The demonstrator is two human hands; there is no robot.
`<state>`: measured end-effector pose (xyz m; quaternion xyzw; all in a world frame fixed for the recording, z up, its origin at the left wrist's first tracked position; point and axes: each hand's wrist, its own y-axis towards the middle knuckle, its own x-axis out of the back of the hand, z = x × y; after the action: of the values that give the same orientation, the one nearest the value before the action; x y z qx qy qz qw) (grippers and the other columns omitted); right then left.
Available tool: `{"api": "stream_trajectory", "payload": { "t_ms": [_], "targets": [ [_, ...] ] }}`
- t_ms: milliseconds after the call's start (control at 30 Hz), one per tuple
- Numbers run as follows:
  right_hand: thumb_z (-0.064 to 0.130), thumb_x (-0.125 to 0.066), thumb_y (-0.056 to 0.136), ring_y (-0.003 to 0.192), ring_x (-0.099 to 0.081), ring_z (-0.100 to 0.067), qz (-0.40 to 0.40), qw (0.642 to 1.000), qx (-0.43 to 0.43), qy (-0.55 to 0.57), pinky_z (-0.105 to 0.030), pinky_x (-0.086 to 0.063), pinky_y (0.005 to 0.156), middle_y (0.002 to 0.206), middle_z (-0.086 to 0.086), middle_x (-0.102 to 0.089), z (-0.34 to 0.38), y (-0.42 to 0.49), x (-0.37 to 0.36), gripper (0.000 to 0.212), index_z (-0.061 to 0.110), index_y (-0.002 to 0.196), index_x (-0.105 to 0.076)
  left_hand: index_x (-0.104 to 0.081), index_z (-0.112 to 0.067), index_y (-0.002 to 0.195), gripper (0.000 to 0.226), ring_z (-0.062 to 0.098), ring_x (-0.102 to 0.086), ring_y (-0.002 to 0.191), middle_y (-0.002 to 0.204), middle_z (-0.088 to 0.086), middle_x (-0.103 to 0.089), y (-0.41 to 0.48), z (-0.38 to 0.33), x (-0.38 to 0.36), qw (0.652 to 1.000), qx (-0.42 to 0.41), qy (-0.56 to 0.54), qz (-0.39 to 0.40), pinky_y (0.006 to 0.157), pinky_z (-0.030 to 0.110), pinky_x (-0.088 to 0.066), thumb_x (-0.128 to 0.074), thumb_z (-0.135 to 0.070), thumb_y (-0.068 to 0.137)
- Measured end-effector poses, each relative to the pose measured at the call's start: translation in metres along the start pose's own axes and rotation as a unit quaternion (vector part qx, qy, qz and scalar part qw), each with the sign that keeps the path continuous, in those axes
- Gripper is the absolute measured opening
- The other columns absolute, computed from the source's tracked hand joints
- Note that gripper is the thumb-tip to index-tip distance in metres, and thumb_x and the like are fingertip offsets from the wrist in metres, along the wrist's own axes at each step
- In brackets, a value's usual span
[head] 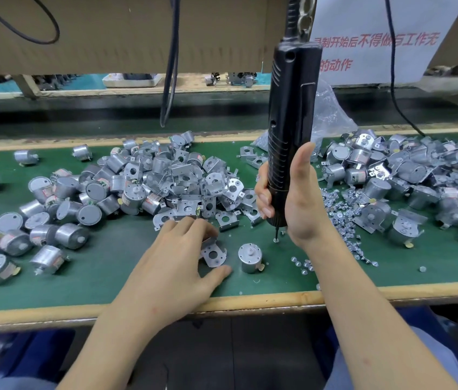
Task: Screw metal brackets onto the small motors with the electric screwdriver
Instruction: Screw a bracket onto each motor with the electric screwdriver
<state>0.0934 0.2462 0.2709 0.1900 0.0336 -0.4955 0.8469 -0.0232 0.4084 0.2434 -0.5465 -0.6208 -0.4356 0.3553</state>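
Steel bracket [213, 253] on green mat [109, 277], left hand [177, 249] fingers curled on its edge, just beside 1 upright motor [249, 257], not yet seated. Right hand [298, 198] wraps electric screwdriver [292, 122], bit on loose screw [276, 240] (pickup, likely). Fastening unstarted; big bare-motor heap [81, 204] waits.

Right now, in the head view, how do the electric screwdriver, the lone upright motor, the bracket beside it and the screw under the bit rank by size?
1. electric screwdriver, by far the largest
2. motor and bracket: they look alike, so no ranking
3. screw, the smallest
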Motion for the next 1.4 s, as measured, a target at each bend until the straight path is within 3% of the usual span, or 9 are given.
{"api": "stream_trajectory", "payload": {
  "t_ms": [233,367,433,700,900,1100,1400],
  "targets": [
    [0.1,-0.052,0.052,0.04,-0.04,-0.016,-0.003,1.0,0.001,-0.006,-0.023,-0.039,0.045,0.052,-0.001,-0.048,0.004,-0.001,-0.002,0.081,0.019,0.059,-0.055,-0.059,-0.016,0.124,0.036,0.014,-0.046,0.115,0.119,-0.007,-0.056,0.0,0.001,-0.007,0.998,-0.049,0.019,-0.027,0.101,0.024,-0.038,-0.064,-0.033,0.092],
    [0.099,-0.049,0.055,0.04,-0.04,-0.016,-0.002,1.0,0.012,-0.016,-0.024,-0.038,0.046,0.052,-0.001,-0.048,0.011,-0.001,-0.003,0.081,0.019,0.059,-0.054,-0.06,-0.014,0.127,0.037,0.008,-0.055,0.113,0.125,-0.007,-0.056,0.0,-0.007,-0.007,0.99,-0.075,-0.065,-0.105,0.093,0.022,-0.045,-0.059,-0.028,0.092],
    [0.1,-0.048,0.055,0.04,-0.04,-0.017,0.0,1.0,0.016,-0.016,-0.024,-0.038,0.047,0.051,-0.001,-0.047,0.014,-0.001,-0.004,0.08,0.02,0.058,-0.053,-0.058,-0.016,0.128,0.036,0.004,-0.054,0.116,0.127,-0.01,-0.055,0.0,-0.012,-0.009,0.983,-0.102,-0.1,-0.116,0.096,0.018,-0.042,-0.061,-0.024,0.092],
    [0.097,-0.046,0.058,0.038,-0.04,-0.017,0.027,0.999,0.037,0.01,-0.023,-0.038,0.045,0.051,0.0,-0.046,0.025,-0.006,-0.012,0.079,0.019,0.061,-0.053,-0.051,-0.026,0.132,0.04,0.001,-0.045,0.13,0.133,-0.017,-0.051,0.002,-0.018,-0.024,0.975,-0.148,-0.156,-0.053,0.107,0.018,-0.034,-0.063,-0.02,0.094],
    [0.093,-0.046,0.059,0.038,-0.039,-0.015,0.064,0.996,0.032,0.05,-0.023,-0.037,0.044,0.051,0.001,-0.045,0.027,-0.011,-0.022,0.076,0.017,0.061,-0.051,-0.043,-0.034,0.134,0.05,0.0,-0.048,0.123,0.13,-0.025,-0.047,0.003,-0.014,-0.024,0.972,-0.152,-0.175,-0.029,0.096,0.008,-0.034,-0.066,-0.027,0.091],
    [0.092,-0.046,0.057,0.037,-0.039,-0.014,0.087,0.994,0.001,0.072,-0.021,-0.035,0.044,0.051,0.0,-0.044,0.019,-0.016,-0.032,0.079,0.013,0.064,-0.049,-0.036,-0.048,0.116,0.043,-0.018,-0.045,0.099,0.107,-0.039,-0.044,0.004,-0.015,-0.024,0.974,-0.155,-0.159,-0.054,0.082,0.002,-0.032,-0.065,-0.029,0.09],
    [0.095,-0.048,0.058,0.036,-0.041,-0.013,0.104,0.992,0.0,0.078,-0.021,-0.037,0.044,0.05,0.001,-0.045,0.015,-0.016,-0.036,0.079,0.016,0.061,-0.051,-0.045,-0.028,0.11,0.03,-0.009,-0.046,0.083,0.09,-0.027,-0.045,0.005,-0.013,-0.026,0.974,-0.15,-0.16,-0.055,0.069,0.008,-0.032,-0.067,-0.028,0.09]
  ]
}}
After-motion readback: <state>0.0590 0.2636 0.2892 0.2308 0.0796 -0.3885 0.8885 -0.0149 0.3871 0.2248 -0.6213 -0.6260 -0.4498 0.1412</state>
